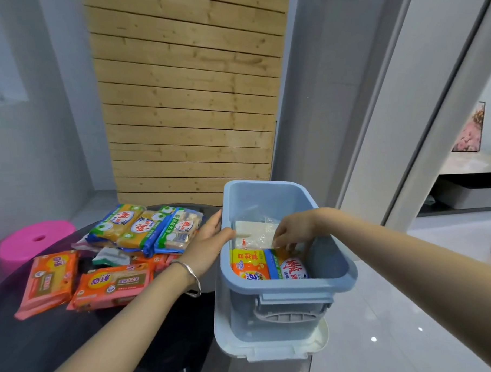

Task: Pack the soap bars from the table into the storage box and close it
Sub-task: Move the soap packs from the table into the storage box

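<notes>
My right hand [290,234] is down inside the blue storage box [324,285], fingers pinched on a clear-wrapped soap bar [254,231] w/ other packs beneath, left hand [206,245] gripping the box's left rim, more soap packs [110,284] lying on the dark tabletop [35,349].

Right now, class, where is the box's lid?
In the head view, the white lid lies under the blue storage box, right of the dark table, its rim showing around the box's base.

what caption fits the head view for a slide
Right hand arranges soap packs inside the blue box; left hand steadies its rim.
</notes>
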